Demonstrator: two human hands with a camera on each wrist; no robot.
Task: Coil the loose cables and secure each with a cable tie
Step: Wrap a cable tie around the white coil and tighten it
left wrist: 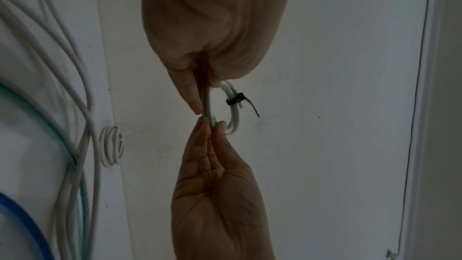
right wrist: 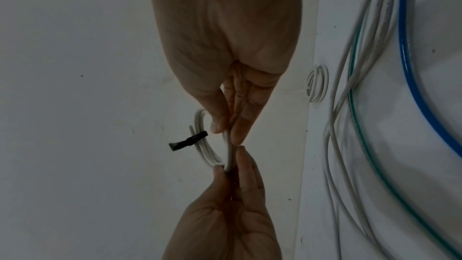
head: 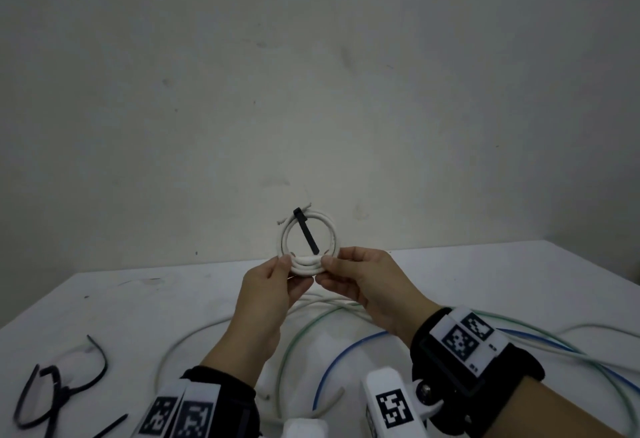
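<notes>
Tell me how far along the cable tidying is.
Done: a small white coil lies on the table. In hand: both the left hand and right hand pinch a second coil, its black tie already on. Left: the blue cable, green cable and white cable, with spare ties waiting.

Smooth white plastic-sheathed coiled cable (head: 308,233), matt black plastic cable tie (head: 306,231), matt white table (head: 138,306)

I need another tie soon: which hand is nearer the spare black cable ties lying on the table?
Left. The left hand is on the same side as the spare black cable ties; the right hand is farther across. Both pinch the white coil above the table.
</notes>
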